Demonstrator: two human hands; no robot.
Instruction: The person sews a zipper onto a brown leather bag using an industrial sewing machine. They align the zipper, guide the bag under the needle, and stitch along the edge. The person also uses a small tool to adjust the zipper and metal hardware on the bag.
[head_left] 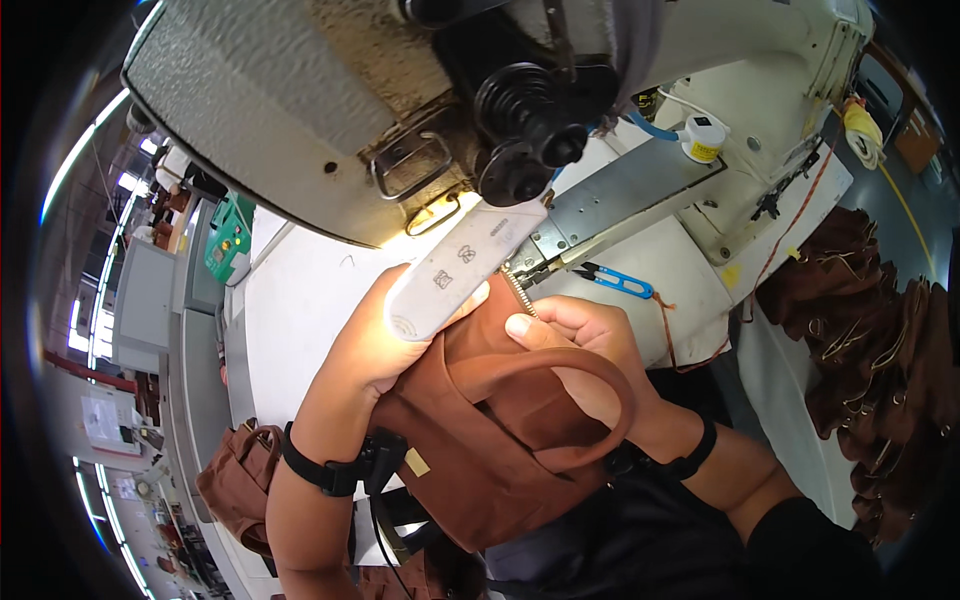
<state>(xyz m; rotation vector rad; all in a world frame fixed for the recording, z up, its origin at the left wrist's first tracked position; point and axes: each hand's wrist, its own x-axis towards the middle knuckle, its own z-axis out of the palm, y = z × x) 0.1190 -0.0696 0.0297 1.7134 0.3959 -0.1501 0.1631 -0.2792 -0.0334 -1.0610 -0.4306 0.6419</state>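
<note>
A brown bag (460, 480) with a looped handle (622, 410) lies under the sewing machine (250, 120), its zipper (522, 295) at the needle area. My left hand (375, 335) grips the bag's upper edge, partly hidden behind a pale translucent guard (450, 275). My right hand (570, 335) pinches the bag beside the zipper, thumb on top, with the handle arching over its wrist. Blue-handled thread snips (620, 283) rest on the machine bed, just right of the needle area.
Another brown bag (235, 480) sits at lower left. Several brown pieces with metal rings (860, 350) are piled at right. The white table (290, 320) extends left, near a green device (228, 238). A small white device (702, 135) stands on the machine bed. A person (172, 170) is in the background.
</note>
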